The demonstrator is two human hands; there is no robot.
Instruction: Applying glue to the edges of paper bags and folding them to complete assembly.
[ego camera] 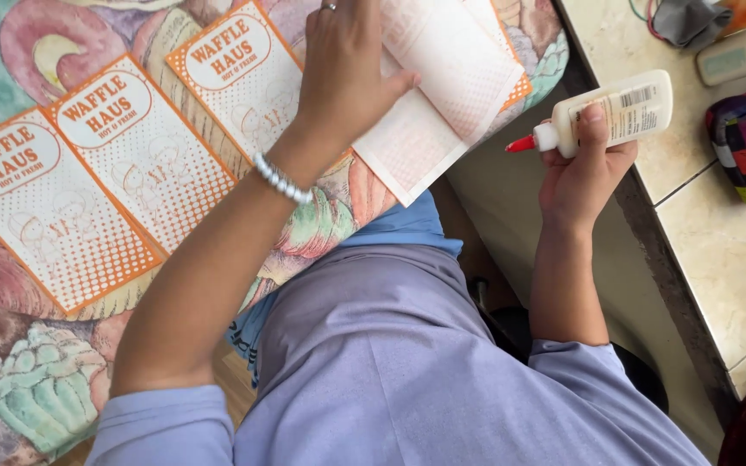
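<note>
while left hand (343,73) presses folded card (438,86), fingertips cut off | right hand (584,160) grips glue bottle (619,112)

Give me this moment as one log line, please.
left hand: pressing folded orange-dotted paper sheet | right hand: gripping white plastic glue bottle, red tip leftward | surface: patterned tablecloth

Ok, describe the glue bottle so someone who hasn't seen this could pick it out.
Look right of the patterned tablecloth, over the gap beside the pale stone counter. There the right hand holds the glue bottle sideways: the only white squeeze bottle, with a red tip pointing at the cards.
</note>
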